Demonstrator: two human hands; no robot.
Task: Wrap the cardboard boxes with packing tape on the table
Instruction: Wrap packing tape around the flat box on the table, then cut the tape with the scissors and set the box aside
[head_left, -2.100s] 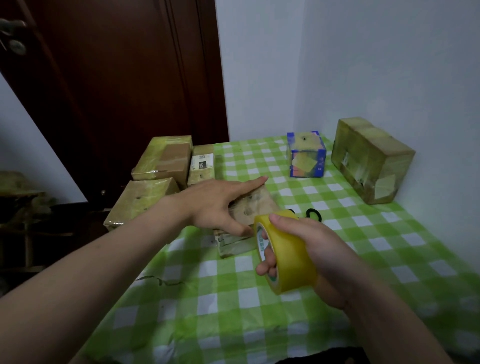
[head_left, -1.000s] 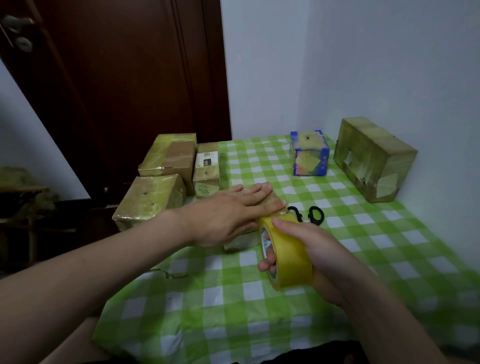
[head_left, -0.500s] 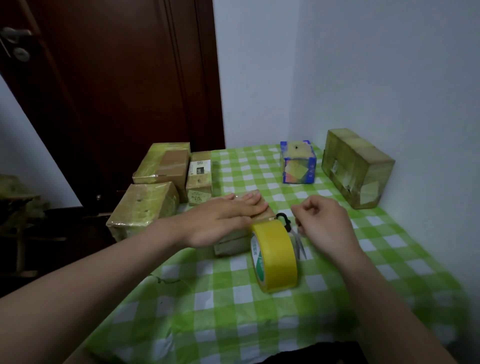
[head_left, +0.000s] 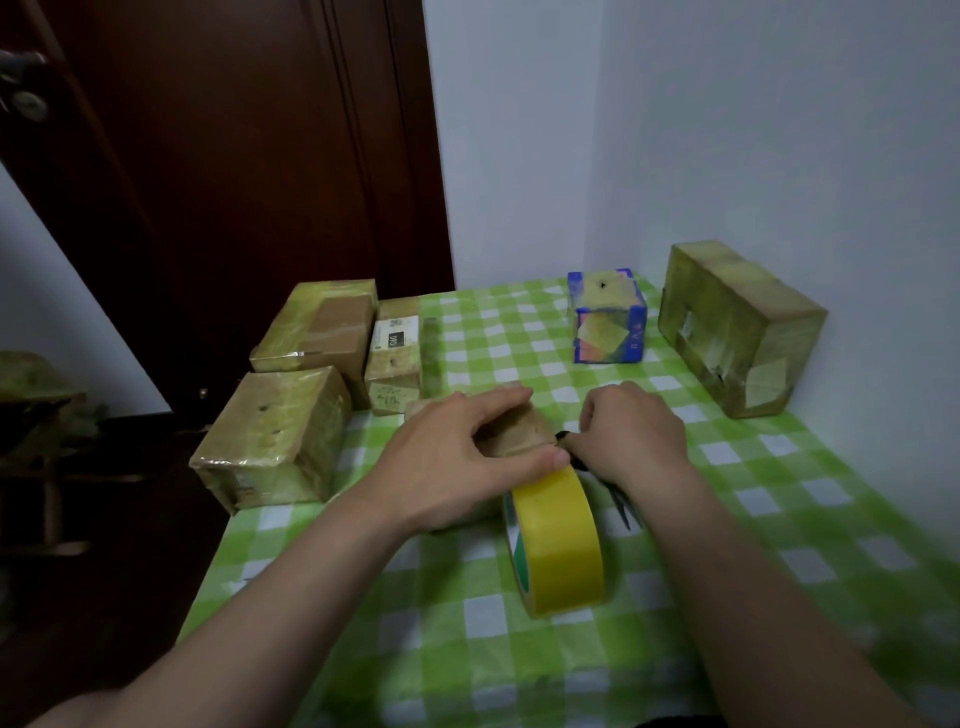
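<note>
On the checked table (head_left: 779, 519), the left hand (head_left: 457, 462) gripped a small closed cardboard box (head_left: 514, 436); the right hand (head_left: 634, 436) clutched black scissors (head_left: 619, 500) beside an upright yellow tape roll (head_left: 561, 545). A neighbouring box (head_left: 392, 374) bore a white label (head_left: 397, 332), unreadable.

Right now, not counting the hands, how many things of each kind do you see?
Brown taped boxes: 5
Blue box: 1
Yellow tape roll: 1
Black scissors: 1
Total: 8

Open tablecloth (head_left: 810, 499) runs right of the tape roll (head_left: 563, 545) (upright), boxes (head_left: 280, 436) crowding the left.
</note>
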